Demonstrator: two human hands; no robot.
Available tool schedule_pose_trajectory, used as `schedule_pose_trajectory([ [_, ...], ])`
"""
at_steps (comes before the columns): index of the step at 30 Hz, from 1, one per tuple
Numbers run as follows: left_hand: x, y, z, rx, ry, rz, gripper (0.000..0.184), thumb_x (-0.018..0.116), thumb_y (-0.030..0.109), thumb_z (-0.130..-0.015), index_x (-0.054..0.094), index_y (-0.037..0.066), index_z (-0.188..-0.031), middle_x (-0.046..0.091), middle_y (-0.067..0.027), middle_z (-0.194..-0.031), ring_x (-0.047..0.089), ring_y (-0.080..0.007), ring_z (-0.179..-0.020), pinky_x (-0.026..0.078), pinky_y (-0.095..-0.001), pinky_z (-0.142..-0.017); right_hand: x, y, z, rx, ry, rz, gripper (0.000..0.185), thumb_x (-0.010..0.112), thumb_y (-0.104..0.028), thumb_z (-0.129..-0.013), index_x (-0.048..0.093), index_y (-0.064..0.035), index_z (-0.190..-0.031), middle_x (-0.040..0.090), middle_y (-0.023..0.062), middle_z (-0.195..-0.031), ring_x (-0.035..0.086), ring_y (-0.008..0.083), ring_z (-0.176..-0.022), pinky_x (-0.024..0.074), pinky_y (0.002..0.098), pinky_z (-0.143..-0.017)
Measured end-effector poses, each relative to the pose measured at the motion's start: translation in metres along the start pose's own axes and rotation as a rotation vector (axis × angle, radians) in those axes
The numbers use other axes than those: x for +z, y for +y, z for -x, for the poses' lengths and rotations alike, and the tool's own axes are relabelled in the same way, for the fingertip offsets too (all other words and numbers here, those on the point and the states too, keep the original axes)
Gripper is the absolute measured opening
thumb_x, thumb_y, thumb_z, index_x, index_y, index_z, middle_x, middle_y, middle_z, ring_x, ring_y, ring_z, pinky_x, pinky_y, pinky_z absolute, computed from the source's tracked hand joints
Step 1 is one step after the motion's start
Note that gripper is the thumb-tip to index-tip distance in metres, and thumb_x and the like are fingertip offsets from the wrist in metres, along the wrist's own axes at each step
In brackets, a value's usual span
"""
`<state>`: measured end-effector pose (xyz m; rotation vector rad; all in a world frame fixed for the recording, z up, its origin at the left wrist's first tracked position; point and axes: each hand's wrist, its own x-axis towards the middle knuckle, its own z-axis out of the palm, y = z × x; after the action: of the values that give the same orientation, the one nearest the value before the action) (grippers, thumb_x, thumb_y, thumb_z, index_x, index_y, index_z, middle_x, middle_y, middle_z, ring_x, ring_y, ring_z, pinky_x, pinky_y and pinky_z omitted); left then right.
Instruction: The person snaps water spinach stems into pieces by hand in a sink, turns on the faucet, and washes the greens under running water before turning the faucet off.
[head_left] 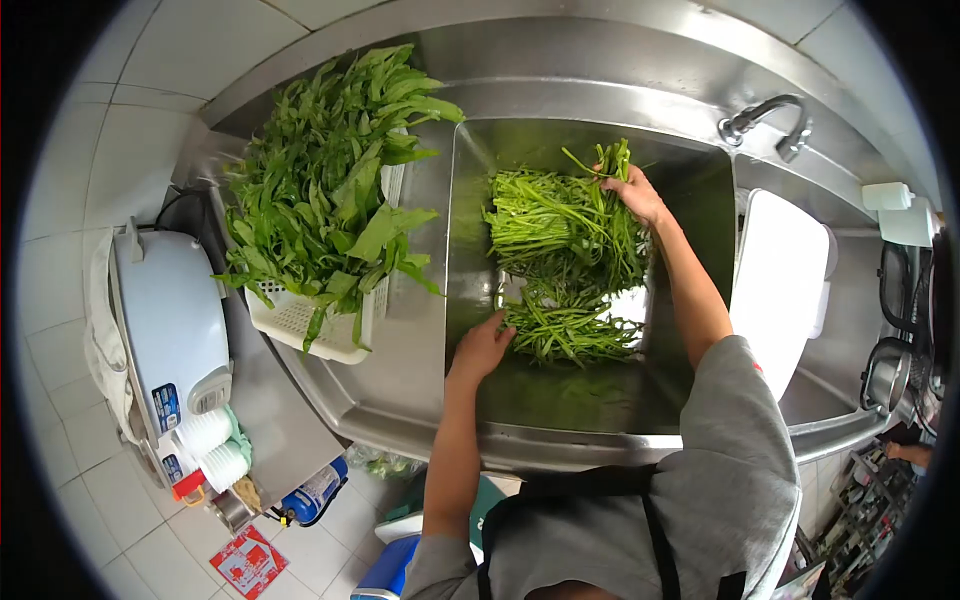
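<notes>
My right hand [633, 193] is closed around a small bunch of green stems [613, 160] at the far side of the sink basin [590, 400]. Below it, a thick pile of cut leafy greens [555, 222] lies with its stems pointing left. My left hand [484, 346] is at the near left, its fingers slightly apart and beside a smaller heap of greens [565, 325]. Part of a white container [630, 306] shows under the greens. Whether my left fingertips touch the heap or the container's edge, I cannot tell.
A white perforated basket [315, 325] heaped with leafy greens [335, 180] stands left of the basin. A white board [775, 280] leans on the right, below a curved tap [775, 122]. Pans [885, 372] hang at the far right. A light-blue appliance [180, 320] stands at the left.
</notes>
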<state>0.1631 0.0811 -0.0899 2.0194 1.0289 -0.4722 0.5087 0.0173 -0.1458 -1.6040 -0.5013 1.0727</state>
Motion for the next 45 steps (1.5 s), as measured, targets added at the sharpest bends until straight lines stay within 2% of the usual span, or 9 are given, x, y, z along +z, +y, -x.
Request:
schedule_pose_trajectory([
  [8, 0.004, 0.019, -0.013, 0.2, -0.029, 0.172, 0.045, 0.051, 0.032, -0.086, 0.046, 0.007, -0.123, 0.06, -0.0107, -0.09, 0.059, -0.0211, -0.083, 0.045, -0.0321, -0.072, -0.01, -0.073, 0.032, -0.167, -0.108, -0.11, 0.027, 0.05, -0.003, -0.078, 0.049, -0.0005, -0.105, 0.061, 0.0085, -0.098, 0.053, 0.0167, -0.096, 0.0394, 0.0282, -0.086],
  [13, 0.015, 0.076, -0.079, 0.345, 0.136, 0.384, 0.05, 0.052, 0.033, -0.087, 0.041, 0.004, -0.126, 0.058, -0.0076, -0.099, 0.056, -0.0157, -0.077, 0.045, -0.029, -0.069, 0.003, -0.104, 0.056, -0.253, -0.115, -0.1, 0.029, 0.051, -0.003, -0.079, 0.049, 0.002, -0.107, 0.061, 0.0103, -0.098, 0.055, 0.0172, -0.096, 0.0406, 0.0272, -0.086],
  [19, -0.005, 0.136, -0.103, 0.486, 0.317, 0.749, 0.031, 0.062, 0.023, -0.081, 0.061, -0.005, -0.094, 0.062, -0.0016, -0.075, 0.052, -0.0057, -0.066, 0.042, -0.0197, -0.06, 0.017, -0.127, 0.095, -0.237, -0.117, -0.128, 0.03, 0.051, -0.002, -0.079, 0.047, 0.0028, -0.108, 0.06, 0.0093, -0.099, 0.053, 0.0157, -0.097, 0.0399, 0.0279, -0.087],
  [23, -0.034, 0.132, -0.095, 0.42, 0.346, 0.753, 0.024, 0.058, 0.02, -0.081, 0.062, -0.002, -0.091, 0.063, -0.0033, -0.076, 0.054, -0.0067, -0.065, 0.041, -0.02, -0.059, 0.012, -0.127, 0.108, -0.275, 0.094, -0.051, 0.037, 0.051, -0.005, -0.08, 0.047, 0.0, -0.116, 0.059, 0.0077, -0.106, 0.049, 0.0153, -0.103, 0.0347, 0.0292, -0.093],
  [26, -0.061, 0.129, -0.088, 0.447, 0.375, 0.891, 0.02, 0.054, 0.021, -0.083, 0.061, 0.003, -0.088, 0.062, -0.0015, -0.075, 0.057, -0.0073, -0.068, 0.039, -0.0198, -0.058, 0.0, -0.116, 0.106, -0.3, 0.222, -0.148, 0.025, 0.052, -0.007, -0.081, 0.053, -0.0026, -0.106, 0.06, 0.0061, -0.101, 0.052, 0.0152, -0.097, 0.0381, 0.0285, -0.088],
  [31, -0.098, 0.134, -0.078, 0.522, 0.109, 0.863, 0.023, 0.049, 0.023, -0.087, 0.059, 0.005, -0.096, 0.061, -0.0012, -0.083, 0.058, -0.0094, -0.073, 0.042, -0.0211, -0.061, -0.016, -0.121, 0.115, -0.289, 0.245, -0.018, 0.021, 0.052, -0.012, -0.084, 0.051, -0.0029, -0.103, 0.058, 0.0035, -0.081, 0.052, 0.0115, -0.079, 0.041, 0.0273, -0.074],
  [35, -0.105, 0.149, -0.063, 0.567, -0.152, 0.725, 0.024, 0.047, 0.024, -0.089, 0.058, 0.006, -0.101, 0.059, -0.001, -0.085, 0.056, -0.0083, -0.074, 0.041, -0.0189, -0.063, -0.008, -0.143, 0.122, -0.347, 0.198, 0.151, 0.032, 0.067, -0.027, -0.076, 0.058, -0.0029, -0.096, 0.058, 0.0031, -0.077, 0.053, 0.0112, -0.071, 0.0419, 0.026, -0.066],
  [39, -0.101, 0.168, -0.046, 0.569, -0.412, 0.677, 0.026, 0.046, 0.025, -0.091, 0.058, 0.005, -0.102, 0.058, -0.0004, -0.085, 0.056, -0.0081, -0.073, 0.042, -0.0188, -0.063, 0.009, -0.162, 0.129, -0.211, 0.066, 0.224, 0.039, 0.066, -0.029, -0.077, 0.058, -0.0037, -0.105, 0.058, 0.0039, -0.083, 0.052, 0.0112, -0.071, 0.0422, 0.0262, -0.069],
  [45, -0.081, 0.182, -0.026, 0.521, -0.571, 0.787, 0.029, 0.045, 0.028, -0.091, 0.055, 0.004, -0.106, 0.055, 0.0001, -0.082, 0.053, -0.0088, -0.071, 0.043, -0.0225, -0.065, 0.004, -0.155, 0.144, -0.143, -0.087, 0.047, 0.023, 0.064, -0.017, -0.078, 0.058, -0.0004, -0.094, 0.057, 0.0039, -0.08, 0.052, 0.0114, -0.07, 0.0435, 0.026, -0.066],
])
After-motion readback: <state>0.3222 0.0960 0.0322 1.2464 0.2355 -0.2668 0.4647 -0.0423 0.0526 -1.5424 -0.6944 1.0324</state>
